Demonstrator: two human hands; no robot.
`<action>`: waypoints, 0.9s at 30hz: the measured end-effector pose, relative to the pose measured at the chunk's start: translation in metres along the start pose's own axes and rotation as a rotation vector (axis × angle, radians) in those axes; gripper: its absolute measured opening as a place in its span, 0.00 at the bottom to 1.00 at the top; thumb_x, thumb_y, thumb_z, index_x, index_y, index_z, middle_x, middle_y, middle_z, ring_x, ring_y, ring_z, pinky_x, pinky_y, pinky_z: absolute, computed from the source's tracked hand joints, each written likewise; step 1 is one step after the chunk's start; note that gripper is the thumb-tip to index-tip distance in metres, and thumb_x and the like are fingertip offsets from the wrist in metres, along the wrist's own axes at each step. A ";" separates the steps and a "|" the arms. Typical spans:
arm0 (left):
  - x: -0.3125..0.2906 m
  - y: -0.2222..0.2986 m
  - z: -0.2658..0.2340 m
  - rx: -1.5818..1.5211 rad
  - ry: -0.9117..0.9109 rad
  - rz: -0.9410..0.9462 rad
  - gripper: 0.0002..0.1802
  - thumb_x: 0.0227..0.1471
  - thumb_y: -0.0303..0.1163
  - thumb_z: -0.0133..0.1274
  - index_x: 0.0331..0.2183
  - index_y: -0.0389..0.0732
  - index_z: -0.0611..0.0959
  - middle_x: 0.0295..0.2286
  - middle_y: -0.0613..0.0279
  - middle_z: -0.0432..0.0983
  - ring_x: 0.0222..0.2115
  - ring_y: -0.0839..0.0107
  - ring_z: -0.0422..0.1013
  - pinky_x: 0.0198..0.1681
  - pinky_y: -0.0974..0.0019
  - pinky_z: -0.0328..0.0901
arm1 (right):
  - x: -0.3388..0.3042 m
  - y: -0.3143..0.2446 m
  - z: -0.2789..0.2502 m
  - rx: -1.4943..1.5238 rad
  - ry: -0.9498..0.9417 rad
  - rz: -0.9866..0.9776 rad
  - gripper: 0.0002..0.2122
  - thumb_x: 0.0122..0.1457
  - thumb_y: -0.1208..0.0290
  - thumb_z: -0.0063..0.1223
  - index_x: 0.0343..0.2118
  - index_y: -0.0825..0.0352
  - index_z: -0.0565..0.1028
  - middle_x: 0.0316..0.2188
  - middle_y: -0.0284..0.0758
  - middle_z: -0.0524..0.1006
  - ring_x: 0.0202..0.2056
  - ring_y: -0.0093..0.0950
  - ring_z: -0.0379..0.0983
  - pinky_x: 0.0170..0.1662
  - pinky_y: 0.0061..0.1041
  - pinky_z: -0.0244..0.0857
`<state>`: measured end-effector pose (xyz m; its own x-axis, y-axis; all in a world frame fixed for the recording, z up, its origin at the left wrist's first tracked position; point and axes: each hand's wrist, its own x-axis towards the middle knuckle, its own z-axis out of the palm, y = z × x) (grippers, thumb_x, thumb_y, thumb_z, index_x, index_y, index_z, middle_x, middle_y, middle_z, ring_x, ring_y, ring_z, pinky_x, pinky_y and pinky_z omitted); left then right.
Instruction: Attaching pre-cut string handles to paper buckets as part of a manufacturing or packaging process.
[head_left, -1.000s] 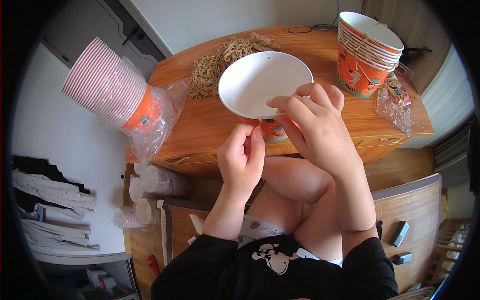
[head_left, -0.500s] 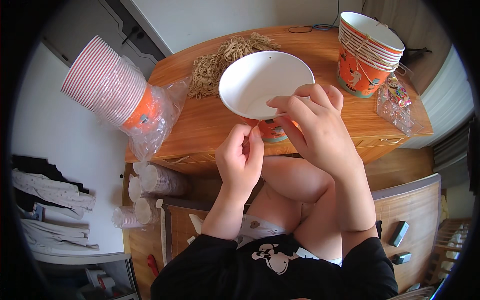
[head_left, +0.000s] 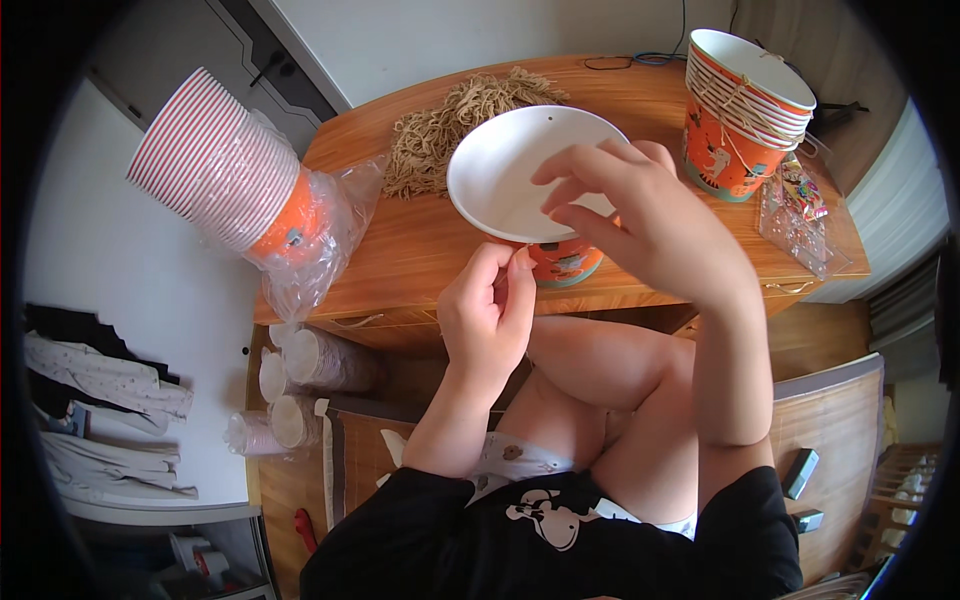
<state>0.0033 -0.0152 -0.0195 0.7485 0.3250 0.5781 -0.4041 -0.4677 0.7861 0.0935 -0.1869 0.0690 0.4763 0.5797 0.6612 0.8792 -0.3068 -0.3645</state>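
A paper bucket (head_left: 565,262), white inside and orange with printed figures outside, stands at the table's near edge. It has a small hole near its far rim. Thumb and index finger of my left hand (head_left: 490,305) are pinched at the near rim, closed on what looks like a thin end of twine, mostly hidden by the fingers. Over the bucket's mouth hovers my right hand (head_left: 640,215), fingers bent and apart from the thumb, with nothing visible between them. Behind the bucket lies a heap of tan twine cords (head_left: 450,125).
Nested orange buckets with twine handles (head_left: 740,130) stand at the right, beside a clear plastic package (head_left: 800,225). A leaning stack of buckets in plastic wrap (head_left: 230,170) is at the left. Wrapped stacks of cups or buckets (head_left: 315,360) lie below the table, left of my legs.
My right hand has turned and lifted away from the near rim, its fingers spreading over the bucket's mouth. The left hand keeps its pinch at the rim. The whole view has shifted slightly.
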 end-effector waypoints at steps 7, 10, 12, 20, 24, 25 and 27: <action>0.000 0.000 0.001 -0.028 -0.032 -0.020 0.04 0.61 0.24 0.54 0.34 0.32 0.80 0.25 0.60 0.79 0.23 0.80 0.72 0.27 0.72 0.66 | 0.053 0.021 -0.006 0.374 -0.695 0.171 0.13 0.59 0.76 0.56 0.48 0.64 0.75 0.39 0.32 0.83 0.45 0.26 0.79 0.47 0.29 0.71; 0.000 0.000 0.000 -0.030 -0.040 -0.028 0.05 0.61 0.24 0.54 0.34 0.33 0.80 0.24 0.61 0.79 0.23 0.79 0.72 0.28 0.72 0.66 | 0.060 0.023 0.000 0.379 -0.798 0.146 0.13 0.58 0.76 0.57 0.46 0.64 0.76 0.40 0.33 0.83 0.42 0.24 0.79 0.46 0.29 0.71; -0.001 -0.001 -0.001 -0.013 -0.045 -0.009 0.04 0.61 0.25 0.55 0.35 0.33 0.79 0.23 0.62 0.77 0.22 0.80 0.70 0.27 0.73 0.65 | 0.062 0.022 0.004 0.329 -0.845 0.114 0.11 0.58 0.76 0.57 0.44 0.65 0.76 0.40 0.34 0.82 0.40 0.24 0.78 0.44 0.28 0.71; -0.009 0.004 -0.005 -0.325 -0.042 -0.060 0.06 0.66 0.32 0.51 0.39 0.39 0.73 0.30 0.70 0.72 0.27 0.87 0.64 0.29 0.82 0.57 | 0.025 -0.016 0.003 0.156 -0.218 0.099 0.11 0.53 0.78 0.59 0.40 0.65 0.76 0.32 0.36 0.79 0.36 0.32 0.76 0.44 0.32 0.69; -0.005 -0.001 -0.023 -0.540 -0.216 -0.270 0.21 0.71 0.43 0.42 0.43 0.35 0.80 0.34 0.67 0.78 0.34 0.83 0.71 0.37 0.76 0.64 | -0.012 -0.052 0.015 0.046 0.041 -0.061 0.11 0.48 0.78 0.62 0.36 0.61 0.77 0.27 0.31 0.77 0.33 0.33 0.74 0.42 0.34 0.66; -0.004 -0.004 -0.028 -0.579 -0.246 -0.254 0.21 0.71 0.44 0.42 0.43 0.35 0.80 0.34 0.67 0.79 0.34 0.82 0.72 0.37 0.76 0.64 | -0.020 -0.056 0.023 -0.035 0.058 -0.107 0.12 0.46 0.75 0.65 0.34 0.60 0.77 0.26 0.28 0.76 0.33 0.30 0.73 0.41 0.33 0.66; 0.001 -0.001 -0.023 -0.681 -0.268 -0.216 0.19 0.70 0.41 0.45 0.41 0.35 0.81 0.35 0.64 0.81 0.34 0.80 0.74 0.38 0.76 0.66 | -0.037 -0.054 0.042 -0.210 0.103 -0.160 0.08 0.49 0.72 0.56 0.34 0.60 0.72 0.29 0.25 0.75 0.34 0.27 0.72 0.40 0.29 0.64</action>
<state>-0.0080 0.0040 -0.0146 0.9146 0.1009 0.3915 -0.4043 0.2221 0.8872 0.0277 -0.1604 0.0366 0.3202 0.5566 0.7666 0.9206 -0.3738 -0.1131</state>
